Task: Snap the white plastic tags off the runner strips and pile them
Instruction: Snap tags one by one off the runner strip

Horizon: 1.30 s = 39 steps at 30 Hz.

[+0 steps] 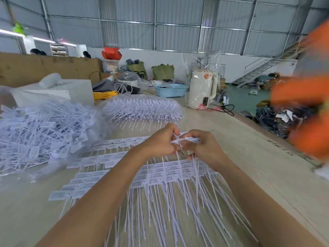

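White plastic tags [187, 139], flat rectangular heads with long thin tails, sit bunched in the grip of both hands: left hand [160, 141] and right hand [201, 147] pinch the heads, fingers curled, tails hanging below. Beneath the grip, rows of joined white tag strips [160, 172] lie on the pale wooden worktop [258, 157]. Left of the grip spreads a loose heap of separated white tags [42, 129].

No text legible. Printed lines on the tags [99, 177] blurred; dark handwriting on the bench [283, 148], right of frame, unreadable.
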### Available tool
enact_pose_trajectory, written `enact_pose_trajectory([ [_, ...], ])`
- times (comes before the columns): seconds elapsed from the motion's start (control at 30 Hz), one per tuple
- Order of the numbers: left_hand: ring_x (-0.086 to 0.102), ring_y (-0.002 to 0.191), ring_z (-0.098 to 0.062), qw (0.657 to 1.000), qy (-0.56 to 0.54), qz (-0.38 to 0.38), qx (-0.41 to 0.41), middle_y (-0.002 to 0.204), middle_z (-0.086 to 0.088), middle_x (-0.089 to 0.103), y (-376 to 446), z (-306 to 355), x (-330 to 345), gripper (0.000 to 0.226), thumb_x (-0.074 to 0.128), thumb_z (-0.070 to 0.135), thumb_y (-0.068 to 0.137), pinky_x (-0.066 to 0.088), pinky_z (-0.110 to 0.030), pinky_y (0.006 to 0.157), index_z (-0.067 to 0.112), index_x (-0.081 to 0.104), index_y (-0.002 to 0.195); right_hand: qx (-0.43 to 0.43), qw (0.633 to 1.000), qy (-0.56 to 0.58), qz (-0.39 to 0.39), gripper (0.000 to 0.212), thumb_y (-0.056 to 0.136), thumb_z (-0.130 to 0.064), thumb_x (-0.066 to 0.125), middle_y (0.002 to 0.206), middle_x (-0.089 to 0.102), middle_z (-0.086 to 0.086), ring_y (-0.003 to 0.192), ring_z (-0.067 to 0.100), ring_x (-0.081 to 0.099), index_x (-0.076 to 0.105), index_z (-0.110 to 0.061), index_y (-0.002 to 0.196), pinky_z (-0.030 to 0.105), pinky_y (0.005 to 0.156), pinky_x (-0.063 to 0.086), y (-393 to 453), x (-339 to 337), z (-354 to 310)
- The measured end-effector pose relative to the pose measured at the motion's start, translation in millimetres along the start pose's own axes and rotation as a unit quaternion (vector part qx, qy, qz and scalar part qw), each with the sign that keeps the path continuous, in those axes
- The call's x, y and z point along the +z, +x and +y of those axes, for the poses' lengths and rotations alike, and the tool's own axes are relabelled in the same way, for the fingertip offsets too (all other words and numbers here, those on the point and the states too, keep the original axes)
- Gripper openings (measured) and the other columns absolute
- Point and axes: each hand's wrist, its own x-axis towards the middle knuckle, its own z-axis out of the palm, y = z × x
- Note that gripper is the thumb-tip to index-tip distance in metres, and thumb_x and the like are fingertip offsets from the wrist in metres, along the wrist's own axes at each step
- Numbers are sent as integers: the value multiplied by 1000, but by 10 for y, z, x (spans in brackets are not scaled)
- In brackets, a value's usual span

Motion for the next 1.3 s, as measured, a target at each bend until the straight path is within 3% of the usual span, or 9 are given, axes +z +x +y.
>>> enact_pose_trajectory([
  [0.27, 56, 86, -15, 999, 38, -6, -18, 96, -1, 56, 27, -85, -13, 30, 71, 27, 82, 45, -27, 76, 16, 48, 98, -2, 999, -31, 6, 9, 87, -4, 64, 60, 56, 4, 50, 14, 53, 62, -1, 79, 37, 51, 54, -22, -31, -52],
  [0.4, 60, 63, -6, 999, 28, 7, -34, 79, -5, 72, 55, -117, -17, 21, 64, 34, 88, 43, -24, 63, 14, 66, 83, -9, 999, -44, 19, 10, 87, -7, 65, 62, 54, 2, 47, 13, 50, 62, -5, 78, 40, 54, 54, -22, -32, -87],
  [0.57, 54, 47, 4, 998, 29, 27, -48, 58, 6, 63, 33, -133, -41, 22, 61, 32, 90, 39, -20, 54, 12, 66, 82, 39, 998, -28, 50, 10, 87, -9, 66, 79, 62, 6, 67, 28, 61, 66, -3, 95, 50, 72, 57, 15, -64, -94],
  [0.67, 50, 44, 7, 998, 40, 35, -32, 60, 6, 60, 45, -70, -22, 23, 60, 27, 91, 38, -15, 49, 6, 68, 85, 51, 997, -20, 49, 8, 86, -14, 68, 91, 67, 7, 71, 18, 61, 68, -10, 94, 38, 72, 56, 42, -164, -101],
  [0.73, 59, 63, -5, 999, 48, 12, -20, 72, 0, 65, 41, 1, 13, 19, 57, 20, 93, 46, -22, 61, 5, 69, 89, 45, 996, -77, 29, 12, 86, -15, 68, 80, 63, 4, 63, 12, 55, 68, -7, 93, 27, 62, 47, 12, -131, -108],
  [0.83, 63, 78, -18, 997, 76, 3, 5, 84, -8, 70, 35, 70, 22, 13, 57, 9, 91, 50, -30, 75, 5, 69, 94, 34, 997, -62, 14, 12, 85, -8, 68, 83, 60, 17, 65, 24, 57, 61, 1, 88, 40, 65, 54, -15, -63, -115],
  [0.93, 62, 69, -8, 999, 36, 28, 8, 82, -7, 70, 31, 64, 34, 8, 58, 8, 91, 50, -25, 72, 11, 64, 95, 39, 998, -50, 5, 11, 85, -7, 68, 103, 59, 16, 58, 21, 60, 61, -8, 94, 31, 60, 55, 11, -123, -109],
  [1.13, 65, 76, -10, 995, 73, 73, -2, 79, 1, 71, 81, 56, 104, 9, 64, 24, 88, 50, -27, 73, 15, 64, 88, 7, 992, -123, 23, 15, 83, -4, 68, 73, 65, 14, 63, 23, 62, 66, -13, 72, 37, 68, 53, 52, -183, -53],
  [1.3, 58, 63, -18, 997, 50, 59, -14, 72, -2, 69, 43, 120, 75, 30, 58, 27, 92, 47, -30, 64, 17, 65, 65, -59, 984, -162, 47, 7, 82, -5, 69, 65, 59, 0, 49, 5, 47, 69, -12, 80, 13, 48, 35, 64, -145, -37],
])
